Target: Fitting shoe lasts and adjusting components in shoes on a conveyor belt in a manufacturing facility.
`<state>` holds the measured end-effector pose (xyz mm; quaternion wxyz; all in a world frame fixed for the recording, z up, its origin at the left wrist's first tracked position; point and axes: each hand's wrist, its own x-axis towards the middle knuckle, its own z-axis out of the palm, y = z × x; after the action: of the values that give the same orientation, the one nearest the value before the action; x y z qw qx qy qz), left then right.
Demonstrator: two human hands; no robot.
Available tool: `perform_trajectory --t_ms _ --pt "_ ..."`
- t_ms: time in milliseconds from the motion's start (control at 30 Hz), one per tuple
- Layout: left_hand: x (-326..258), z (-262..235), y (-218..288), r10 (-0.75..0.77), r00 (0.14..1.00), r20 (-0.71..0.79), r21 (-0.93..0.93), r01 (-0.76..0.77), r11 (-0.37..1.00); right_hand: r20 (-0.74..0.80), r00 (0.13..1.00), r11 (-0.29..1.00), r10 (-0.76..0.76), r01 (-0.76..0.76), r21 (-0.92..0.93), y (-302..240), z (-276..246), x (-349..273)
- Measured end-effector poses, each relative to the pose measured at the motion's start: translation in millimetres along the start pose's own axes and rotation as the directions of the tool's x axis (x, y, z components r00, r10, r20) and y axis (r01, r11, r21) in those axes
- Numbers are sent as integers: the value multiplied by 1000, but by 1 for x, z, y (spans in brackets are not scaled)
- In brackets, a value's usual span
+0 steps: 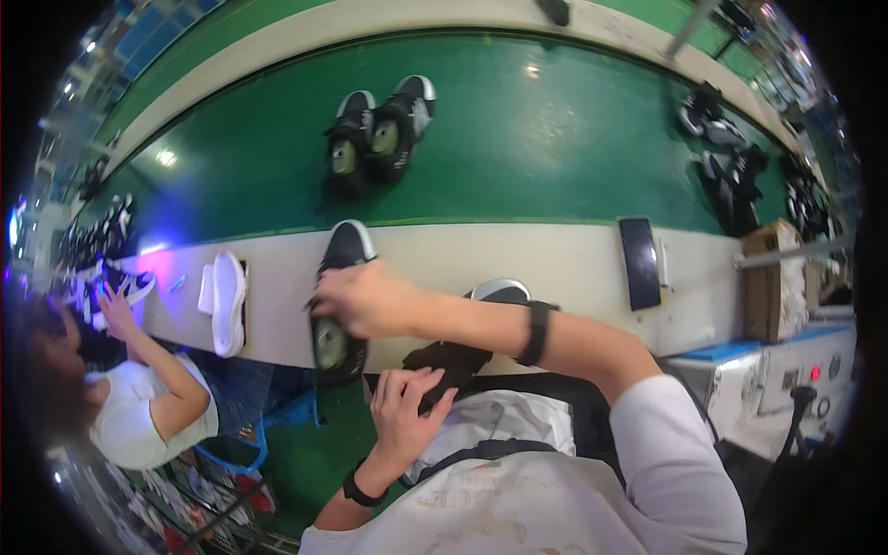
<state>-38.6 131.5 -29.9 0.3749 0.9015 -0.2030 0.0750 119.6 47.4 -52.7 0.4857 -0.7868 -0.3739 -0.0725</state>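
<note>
My right hand (363, 301) reaches across to the left and is closed on a black shoe (350, 245) with a white toe edge. That shoe lies lengthwise over the pale bench edge, its greenish insole (331, 342) showing at the heel end. Close to my lap, my left hand (407, 407) grips the near end of a second black shoe (453, 365). My right forearm covers the middle of this second shoe, and its white-edged toe (500, 291) shows beyond the arm.
A pair of black shoes (393, 134) sits on the green belt (518, 129). White soles (229, 305) and a dark flat slab (639, 264) lie on the bench. More shoes (735, 185) are at the right. A co-worker (153, 407) sits left; a machine (795, 379) stands right.
</note>
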Motion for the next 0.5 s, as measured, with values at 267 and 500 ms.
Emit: perform_trajectory --t_ms 267,500 --pt "-20 -6 0 -237 946 -220 -49 232 972 -518 731 894 443 -402 197 -38 -143 -56" --pt "57 27 6 -242 970 14 -194 240 951 -266 894 871 360 -425 -247 -25 -117 -150"
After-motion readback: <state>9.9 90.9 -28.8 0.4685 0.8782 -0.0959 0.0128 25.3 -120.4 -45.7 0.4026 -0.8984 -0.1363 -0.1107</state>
